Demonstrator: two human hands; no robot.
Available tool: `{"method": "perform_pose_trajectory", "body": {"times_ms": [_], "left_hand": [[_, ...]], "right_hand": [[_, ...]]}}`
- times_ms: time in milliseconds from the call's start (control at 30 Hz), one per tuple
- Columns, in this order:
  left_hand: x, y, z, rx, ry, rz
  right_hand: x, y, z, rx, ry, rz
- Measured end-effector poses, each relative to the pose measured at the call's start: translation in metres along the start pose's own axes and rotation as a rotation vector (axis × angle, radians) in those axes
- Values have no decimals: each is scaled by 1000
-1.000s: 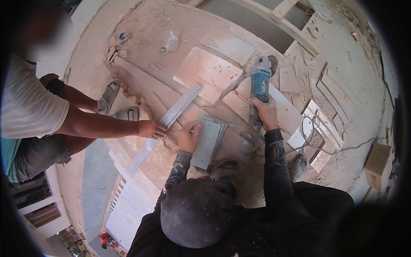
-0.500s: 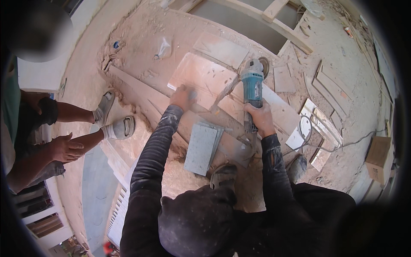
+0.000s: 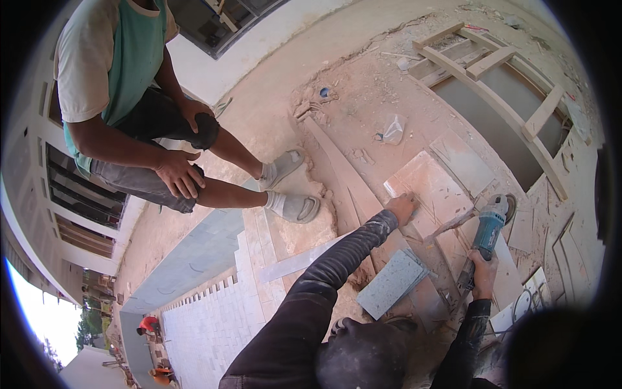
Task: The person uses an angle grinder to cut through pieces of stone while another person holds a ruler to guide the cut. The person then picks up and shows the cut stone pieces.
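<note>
My right hand (image 3: 483, 269) grips the body of a teal and black angle grinder (image 3: 489, 230), whose disc end points away from me. The grinder is over dusty tile pieces. My left hand (image 3: 403, 207) rests at the near edge of a large dust-covered tile (image 3: 431, 181), fingers drawn together. Whether something small is in those fingers is hidden. Between my forearms lies a stack of grey tiles (image 3: 392, 284), its pieces slightly fanned.
At the left a person in a green and white shirt (image 3: 113, 97) sits with feet close to the work. A wooden frame (image 3: 492, 65) surrounds an opening at the far right. A clear plastic bag (image 3: 392, 129) and long tile strips (image 3: 337, 162) lie on the dusty ground.
The view has swung left, bringing the seated person and the paved area more into sight. My left hand, blurred before, looks stiller at the tile. The grinder stays in my right hand.
</note>
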State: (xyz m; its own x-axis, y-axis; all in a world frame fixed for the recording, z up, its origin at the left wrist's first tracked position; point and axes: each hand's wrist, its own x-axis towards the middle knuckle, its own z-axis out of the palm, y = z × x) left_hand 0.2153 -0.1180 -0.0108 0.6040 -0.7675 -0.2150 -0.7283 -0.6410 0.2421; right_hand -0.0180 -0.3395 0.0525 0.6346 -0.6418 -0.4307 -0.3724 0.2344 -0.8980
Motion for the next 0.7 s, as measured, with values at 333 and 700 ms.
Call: {"method": "perform_pose_trajectory", "body": {"times_ms": [333,700], "left_hand": [[4,7,-10,82,-37,-66],[-103,-20,6,-48,143,-362]], "right_hand": [[5,-7,-2,31,-22,9],[9,2,-1,-94,-56,7]]}}
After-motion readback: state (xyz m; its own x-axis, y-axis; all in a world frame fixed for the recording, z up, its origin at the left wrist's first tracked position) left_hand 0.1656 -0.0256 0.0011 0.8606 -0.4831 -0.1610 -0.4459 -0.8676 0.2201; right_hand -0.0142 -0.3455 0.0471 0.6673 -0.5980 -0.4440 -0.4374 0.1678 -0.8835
